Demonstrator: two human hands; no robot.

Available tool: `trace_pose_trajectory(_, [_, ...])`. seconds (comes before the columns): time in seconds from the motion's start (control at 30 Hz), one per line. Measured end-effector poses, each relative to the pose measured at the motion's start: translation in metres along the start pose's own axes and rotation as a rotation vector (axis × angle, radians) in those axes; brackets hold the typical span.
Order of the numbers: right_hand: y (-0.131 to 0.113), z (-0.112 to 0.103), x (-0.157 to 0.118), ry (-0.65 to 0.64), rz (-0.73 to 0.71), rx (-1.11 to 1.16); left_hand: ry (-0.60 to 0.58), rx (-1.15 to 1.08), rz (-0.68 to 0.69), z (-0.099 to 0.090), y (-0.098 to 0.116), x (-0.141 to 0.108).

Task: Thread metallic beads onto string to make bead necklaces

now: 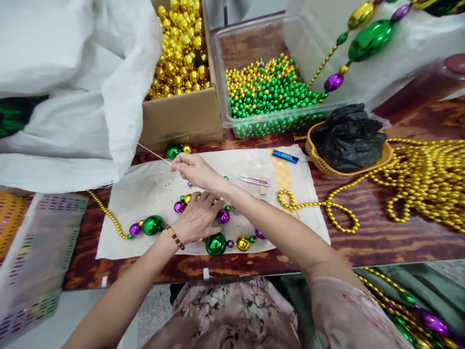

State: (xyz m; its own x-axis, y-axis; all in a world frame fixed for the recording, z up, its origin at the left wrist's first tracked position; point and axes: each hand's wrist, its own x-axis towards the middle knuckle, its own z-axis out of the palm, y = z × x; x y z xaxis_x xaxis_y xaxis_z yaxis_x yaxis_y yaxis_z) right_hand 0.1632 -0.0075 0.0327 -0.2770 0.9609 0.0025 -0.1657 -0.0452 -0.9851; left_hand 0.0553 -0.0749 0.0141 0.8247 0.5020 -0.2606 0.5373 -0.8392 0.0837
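My right hand [194, 170] reaches across to the left, its fingers pinched on a thin white thread [154, 154] that runs up toward the white cloth. Below it, my left hand [199, 217] lies spread over a cluster of purple, gold and green beads, fingers apart and partly covering them. A large green bead [216, 244] sits just below that hand, and another green bead [153, 225] lies left of it beside a purple one. Pink-handled snips [256, 181] and a blue object [285, 156] rest on the white cloth mat [127, 194].
A cardboard box [181, 116] of gold beads and a clear bin [227, 97] of small beads stand behind. At right are a yellow basket [327, 162] holding a black bag and piled gold bead strings [432, 179]. White fabric [72, 97] hangs at upper left.
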Motion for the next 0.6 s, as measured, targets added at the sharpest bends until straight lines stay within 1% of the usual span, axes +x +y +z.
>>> trace_pose_trajectory(0.13, [0.004,-0.003,0.001,0.013,-0.025,0.008,0.016,-0.006,0.016,0.004,0.002,0.006])
trace_pose_trajectory(0.23, [0.005,-0.004,0.003,0.018,-0.030,0.015,0.045,-0.095,0.019,0.007,-0.004,0.010])
trace_pose_trajectory(0.33, [0.006,-0.004,0.006,0.022,-0.039,0.025,0.079,-0.234,0.025,0.008,-0.017,0.015])
trace_pose_trajectory(0.43, [0.006,-0.004,0.011,0.022,-0.035,0.022,0.103,-0.425,0.033,0.007,-0.030,0.023])
trace_pose_trajectory(0.53, [0.006,-0.007,0.014,0.027,-0.016,0.038,0.064,-0.625,0.019,0.005,-0.039,0.031])
trace_pose_trajectory(0.6, [0.005,-0.009,0.015,0.036,-0.009,0.057,0.030,-0.716,-0.009,0.003,-0.043,0.033])
